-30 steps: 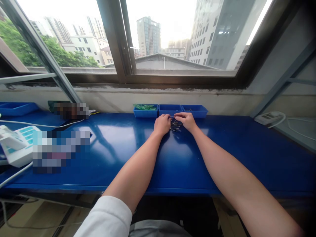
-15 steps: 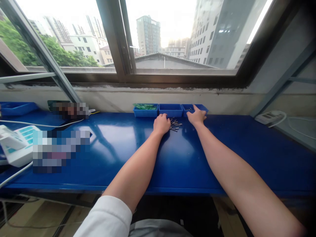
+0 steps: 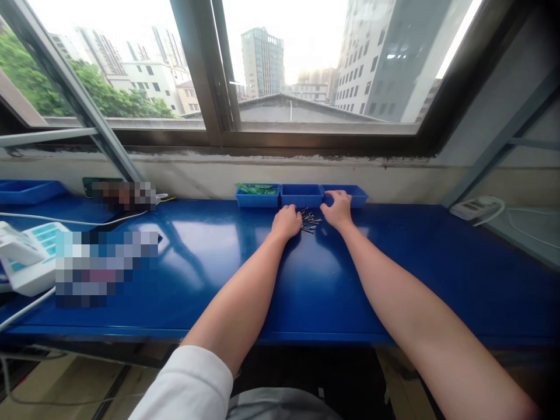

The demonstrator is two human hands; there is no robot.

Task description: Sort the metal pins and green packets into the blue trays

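Observation:
A loose pile of thin dark and metallic screws [image 3: 311, 220] lies on the blue table in front of the bins. My left hand [image 3: 287, 222] rests palm down at the pile's left edge, its fingers curled under and what they hold hidden. To the right of the pile, my right hand [image 3: 338, 210] is at the front of the right blue bin [image 3: 359, 197], thumb and forefinger apart with nothing visible between them. The middle blue bin [image 3: 301, 201] stands just behind the pile. Green pieces [image 3: 257, 189] fill the left blue bin [image 3: 258, 201].
The blue table [image 3: 227, 291] runs below a window. At the left are a white device with teal keys [image 3: 46, 245], a cable, a blurred item and another blue tray [image 3: 32, 192]. A white power strip [image 3: 475, 207] lies at the far right.
My right hand has moved left and slightly toward me, from over the right bin to its front left edge. My left hand has stayed by the screws.

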